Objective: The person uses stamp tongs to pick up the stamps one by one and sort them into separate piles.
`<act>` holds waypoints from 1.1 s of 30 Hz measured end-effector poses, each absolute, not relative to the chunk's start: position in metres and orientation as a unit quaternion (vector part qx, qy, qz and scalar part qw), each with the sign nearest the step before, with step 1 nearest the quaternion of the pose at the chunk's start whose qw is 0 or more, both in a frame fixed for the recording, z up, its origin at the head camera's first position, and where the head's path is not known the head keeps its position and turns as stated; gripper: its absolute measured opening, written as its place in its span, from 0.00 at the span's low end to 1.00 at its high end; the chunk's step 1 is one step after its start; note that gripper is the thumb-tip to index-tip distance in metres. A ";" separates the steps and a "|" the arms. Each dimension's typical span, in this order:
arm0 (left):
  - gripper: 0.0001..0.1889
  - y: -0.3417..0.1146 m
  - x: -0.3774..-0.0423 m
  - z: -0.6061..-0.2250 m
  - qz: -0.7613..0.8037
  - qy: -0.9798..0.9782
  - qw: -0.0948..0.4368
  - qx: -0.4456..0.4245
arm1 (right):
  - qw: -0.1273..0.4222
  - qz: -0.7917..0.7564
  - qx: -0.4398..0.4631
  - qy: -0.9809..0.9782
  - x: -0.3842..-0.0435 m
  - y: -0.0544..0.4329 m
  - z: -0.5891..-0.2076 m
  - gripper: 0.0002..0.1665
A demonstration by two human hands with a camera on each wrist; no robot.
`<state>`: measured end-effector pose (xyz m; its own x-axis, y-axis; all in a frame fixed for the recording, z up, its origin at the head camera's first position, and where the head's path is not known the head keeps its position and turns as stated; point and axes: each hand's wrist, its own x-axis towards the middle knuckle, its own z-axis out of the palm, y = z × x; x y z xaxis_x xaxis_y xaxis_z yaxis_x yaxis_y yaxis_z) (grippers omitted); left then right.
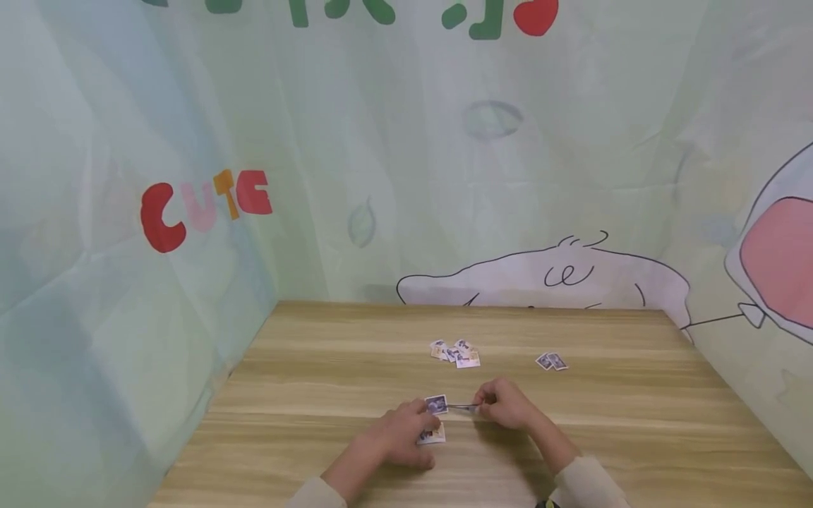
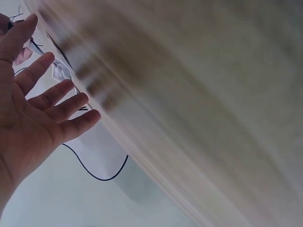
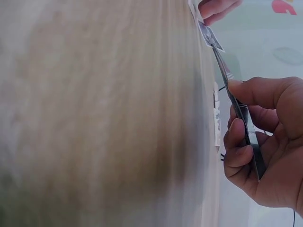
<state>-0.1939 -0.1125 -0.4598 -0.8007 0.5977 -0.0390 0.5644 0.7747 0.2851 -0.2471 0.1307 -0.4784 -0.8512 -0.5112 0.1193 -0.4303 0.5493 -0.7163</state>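
Observation:
My right hand point(image 1: 504, 403) grips a pair of metal tweezers point(image 3: 242, 112) between thumb and curled fingers. The tweezers' tips meet the right edge of a small dark-printed card point(image 1: 437, 404) with a white border; whether they pinch it I cannot tell. On the left, my left hand point(image 1: 401, 434) has its fingers extended beside that card, the fingertips at its left edge. A second small card point(image 1: 435, 435), with a lighter print, lies partly hidden under the left fingers. In the left wrist view the left palm point(image 2: 28, 123) shows spread fingers.
Farther back on the wood-grain table point(image 1: 330, 367) lies a loose pile of several small cards point(image 1: 466, 358). Two dark cards point(image 1: 551, 361) overlap to its right. A printed fabric backdrop point(image 1: 381, 176) encloses the table's back and sides.

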 end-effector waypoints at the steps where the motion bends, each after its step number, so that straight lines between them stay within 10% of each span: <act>1: 0.26 -0.113 -0.193 -0.459 0.130 0.940 0.062 0.309 | 0.051 -0.394 -0.267 0.878 -0.247 0.131 -0.478 0.06; 33: 0.28 -0.122 -0.169 -0.459 0.121 0.926 0.044 0.354 | 0.038 -0.425 -0.187 0.885 -0.232 0.167 -0.474 0.04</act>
